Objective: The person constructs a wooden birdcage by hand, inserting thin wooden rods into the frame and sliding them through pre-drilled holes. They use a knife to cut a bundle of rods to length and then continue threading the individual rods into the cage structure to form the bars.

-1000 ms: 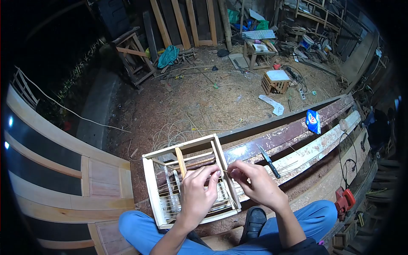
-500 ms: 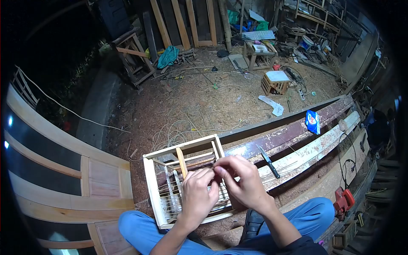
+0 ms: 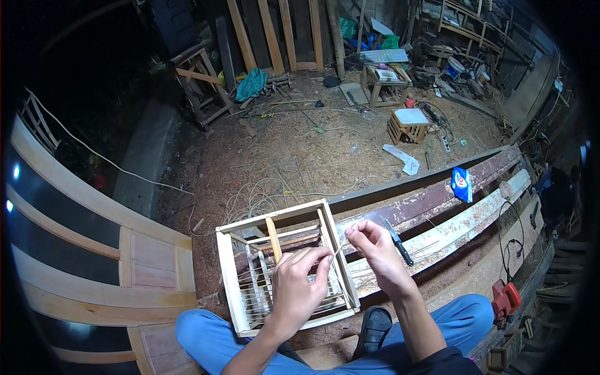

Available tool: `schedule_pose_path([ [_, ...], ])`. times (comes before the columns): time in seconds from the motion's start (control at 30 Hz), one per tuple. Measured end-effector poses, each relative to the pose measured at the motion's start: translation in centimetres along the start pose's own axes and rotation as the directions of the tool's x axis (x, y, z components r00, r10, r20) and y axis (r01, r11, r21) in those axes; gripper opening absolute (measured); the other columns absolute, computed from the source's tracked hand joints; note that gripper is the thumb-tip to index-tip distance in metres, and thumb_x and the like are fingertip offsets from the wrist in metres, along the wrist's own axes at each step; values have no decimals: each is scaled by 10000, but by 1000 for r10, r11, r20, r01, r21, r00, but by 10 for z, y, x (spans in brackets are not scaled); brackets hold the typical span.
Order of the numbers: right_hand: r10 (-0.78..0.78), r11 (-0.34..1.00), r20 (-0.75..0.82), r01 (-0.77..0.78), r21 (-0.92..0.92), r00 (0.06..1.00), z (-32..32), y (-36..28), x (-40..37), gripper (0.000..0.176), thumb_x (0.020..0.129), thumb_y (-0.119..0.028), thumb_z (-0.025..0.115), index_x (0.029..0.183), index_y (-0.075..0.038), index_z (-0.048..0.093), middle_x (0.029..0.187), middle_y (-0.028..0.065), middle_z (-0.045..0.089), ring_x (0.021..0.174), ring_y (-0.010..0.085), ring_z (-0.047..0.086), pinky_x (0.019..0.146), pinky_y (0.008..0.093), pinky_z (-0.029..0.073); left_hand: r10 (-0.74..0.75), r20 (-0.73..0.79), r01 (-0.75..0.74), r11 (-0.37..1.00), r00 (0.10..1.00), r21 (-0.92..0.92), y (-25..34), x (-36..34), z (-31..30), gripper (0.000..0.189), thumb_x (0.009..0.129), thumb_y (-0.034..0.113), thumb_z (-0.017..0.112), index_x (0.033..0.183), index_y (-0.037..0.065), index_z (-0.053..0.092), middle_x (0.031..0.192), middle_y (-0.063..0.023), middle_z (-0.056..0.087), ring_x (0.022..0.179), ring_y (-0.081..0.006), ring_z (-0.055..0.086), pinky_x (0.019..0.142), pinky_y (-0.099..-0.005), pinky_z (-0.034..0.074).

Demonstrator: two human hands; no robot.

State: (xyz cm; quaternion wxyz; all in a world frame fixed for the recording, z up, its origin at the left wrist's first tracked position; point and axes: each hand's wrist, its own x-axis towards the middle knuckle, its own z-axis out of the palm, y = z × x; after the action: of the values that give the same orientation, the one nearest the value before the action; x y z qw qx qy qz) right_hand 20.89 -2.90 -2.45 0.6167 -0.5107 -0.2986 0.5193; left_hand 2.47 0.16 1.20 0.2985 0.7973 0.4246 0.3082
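A rectangular wooden frame (image 3: 227, 275) with thin slats across its lower part lies in front of my knees. Above its middle, my left hand (image 3: 300, 281) is closed, thumb and forefinger pinching a thin pale strip (image 3: 338, 251). The strip slants up toward my right hand (image 3: 378, 253), which is over the frame's right edge with its thumb and forefinger pressed together; whether the strip reaches them is too small to tell. A knife (image 3: 398, 242) with a black handle rests on the boards just right of my right hand.
A blue and white packet (image 3: 461, 185) sits on the long boards (image 3: 437, 240). A red power tool (image 3: 505, 299) is at the right. Panelled wooden doors (image 3: 153, 262) lie at the left. Beyond are a small crate (image 3: 409, 126) and coiled cord (image 3: 253, 199).
My hands have moved apart, the right one going right, and the thin strip now shows between them. The view has shifted slightly.
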Motion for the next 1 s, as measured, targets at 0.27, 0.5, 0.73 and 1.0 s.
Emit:
schedule_pose_path([
  [0.27,134,986,220,-108,-128,966,-37,-32,-16,163,1012,-161,795,932,-40,721,906,-14,740,791,53,612,718,270,505,-19,-29,19,1000,999,-23,1,1,2,123,936,51,767,1054,16,783,1011,-156,804,956,-323,767,896,-406,568],
  [0.5,-86,520,338,331,-788,937,0,-58,-44,180,936,-180,790,1051,-63,717,843,111,726,808,306,705,769,429,530,-29,-22,29,999,999,-27,-2,1,3,133,937,59,764,1062,18,780,1015,-156,801,953,-326,761,898,-412,564],
  [0.73,-365,6,494,533,-846,789,5,-58,-42,163,854,-139,768,1016,-132,747,868,32,640,899,238,638,785,396,437,51,-9,-50,997,999,60,-1,0,1,124,942,104,768,1043,34,783,997,-139,792,925,-342,741,868,-419,551],
  [1.0,-510,-215,487,443,-871,710,17,-50,-41,106,871,-219,748,973,-244,763,1101,-47,690,1080,159,632,1003,482,312,74,-15,-73,995,997,68,-5,-1,4,112,934,106,769,1027,44,779,968,-135,779,890,-343,723,837,-432,541],
])
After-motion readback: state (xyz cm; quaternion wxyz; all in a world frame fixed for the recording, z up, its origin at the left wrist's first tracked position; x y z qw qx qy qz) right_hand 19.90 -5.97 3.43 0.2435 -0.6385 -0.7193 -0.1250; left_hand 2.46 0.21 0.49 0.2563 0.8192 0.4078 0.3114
